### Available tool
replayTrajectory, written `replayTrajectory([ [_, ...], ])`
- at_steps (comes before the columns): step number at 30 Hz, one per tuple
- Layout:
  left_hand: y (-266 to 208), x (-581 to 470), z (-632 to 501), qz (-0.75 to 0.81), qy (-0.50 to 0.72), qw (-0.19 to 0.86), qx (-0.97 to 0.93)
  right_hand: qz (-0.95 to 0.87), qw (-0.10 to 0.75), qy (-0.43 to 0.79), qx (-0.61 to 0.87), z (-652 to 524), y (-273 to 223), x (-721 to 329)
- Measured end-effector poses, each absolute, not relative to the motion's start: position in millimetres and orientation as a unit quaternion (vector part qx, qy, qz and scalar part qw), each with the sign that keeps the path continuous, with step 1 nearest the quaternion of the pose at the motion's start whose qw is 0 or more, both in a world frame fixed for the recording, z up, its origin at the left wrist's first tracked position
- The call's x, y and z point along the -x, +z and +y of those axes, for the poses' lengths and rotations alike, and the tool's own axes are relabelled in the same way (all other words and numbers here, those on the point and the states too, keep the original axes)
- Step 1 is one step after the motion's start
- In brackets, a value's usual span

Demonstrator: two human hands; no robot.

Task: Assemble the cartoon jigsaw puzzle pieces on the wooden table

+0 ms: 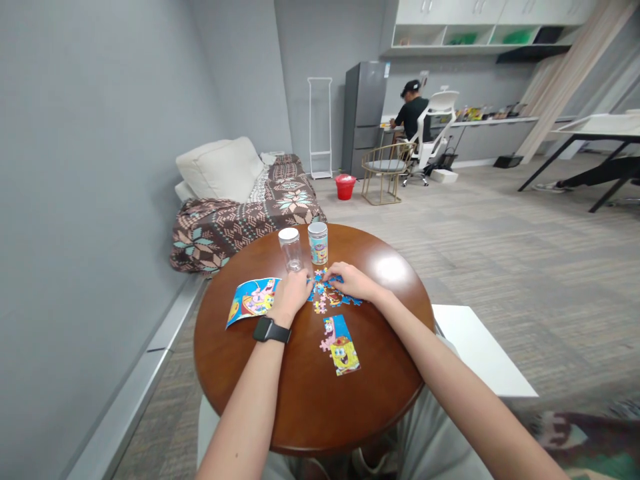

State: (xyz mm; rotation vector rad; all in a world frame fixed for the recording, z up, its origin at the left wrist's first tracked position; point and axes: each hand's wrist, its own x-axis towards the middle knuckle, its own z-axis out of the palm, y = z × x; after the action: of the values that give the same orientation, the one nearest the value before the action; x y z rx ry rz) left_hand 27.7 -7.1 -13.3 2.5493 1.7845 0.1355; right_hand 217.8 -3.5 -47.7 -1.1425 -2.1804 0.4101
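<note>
A loose pile of small jigsaw puzzle pieces [321, 305], mostly blue, brown and yellow, lies mid-table. My left hand [293, 292], with a black watch on the wrist, rests at the pile's left edge, fingers partly bent and apart. From the right my right hand [350, 280] reaches over the pile, its bent fingers apart on the pieces. Whether a single piece sits under either hand's fingertips is too small to tell. Nearer to me lies a joined puzzle section [343, 350] with a yellow cartoon face and a pink figure. A curled picture sheet [253, 298] lies partly behind my left hand.
A clear jar with a white lid [291, 248] and a cartoon-printed tin [319, 245] stand behind the pile on the round wooden table [390, 413]. Beyond are a covered couch [250, 213], a red bucket [345, 187] and a seated person [414, 117] at a counter.
</note>
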Motion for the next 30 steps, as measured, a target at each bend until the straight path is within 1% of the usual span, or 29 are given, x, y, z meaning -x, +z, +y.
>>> replayTrajectory([
  [4,-13.7,-28.5,-7.4,0.579,0.038,0.019,-0.814,-0.82,0.324,0.159,0.444,-1.9,-49.2,-224.5],
  [9,-13.5,-29.1,-7.7,0.579,0.036,0.01,-0.814,-0.805,0.325,0.19,0.458,0.9,-51.0,-231.3],
  [14,-13.9,-28.2,-8.0,0.573,0.046,0.011,-0.818,-0.814,0.321,0.169,0.454,2.5,-52.6,-232.5],
  [20,-16.0,-27.3,-7.8,0.569,0.041,0.001,-0.821,-0.802,0.312,0.197,0.47,2.8,-52.3,-234.1],
  [25,-19.9,-27.4,-5.9,0.567,0.044,-0.007,-0.823,-0.805,0.327,0.168,0.466,1.9,-50.9,-235.3],
  [30,-21.9,-26.8,-4.8,0.562,0.048,-0.007,-0.826,-0.797,0.322,0.185,0.476,2.4,-51.6,-236.8],
])
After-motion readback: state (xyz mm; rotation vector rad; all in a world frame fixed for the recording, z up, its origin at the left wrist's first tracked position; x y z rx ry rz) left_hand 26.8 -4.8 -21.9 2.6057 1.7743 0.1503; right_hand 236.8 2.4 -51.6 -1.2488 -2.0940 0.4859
